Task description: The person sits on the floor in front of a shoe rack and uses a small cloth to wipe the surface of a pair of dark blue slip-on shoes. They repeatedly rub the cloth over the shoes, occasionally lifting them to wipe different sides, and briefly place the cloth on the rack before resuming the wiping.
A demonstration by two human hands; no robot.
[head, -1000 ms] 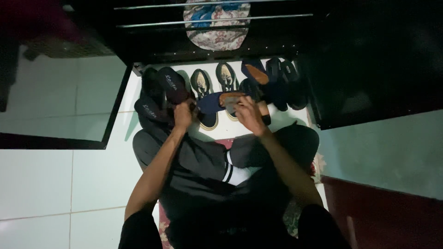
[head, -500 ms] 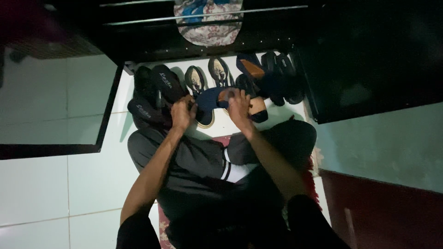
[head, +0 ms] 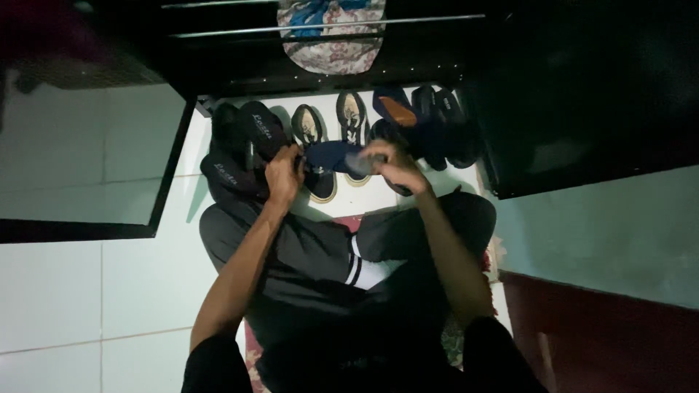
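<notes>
I sit on the floor with my legs in dark trousers (head: 313, 255) folded in front of me. My left hand (head: 282, 175) grips one end of a dark blue shoe (head: 331, 155), and my right hand (head: 389, 166) is closed on its other end. The shoe is held just above a row of footwear on the white floor. A pair of black sandals (head: 247, 142) lies right beside my left hand, partly hidden by it.
Grey sneakers (head: 331, 124) and dark blue shoes (head: 426, 120) line up under a dark rack (head: 328, 54). A patterned cloth bag (head: 331, 33) hangs on the rack. White floor tiles (head: 87, 276) spread left; a pale wall (head: 604, 240) stands right.
Both hands and the blue shoe stay together and have shifted slightly. My right hand has slid further over the shoe's end. The view has drifted a little.
</notes>
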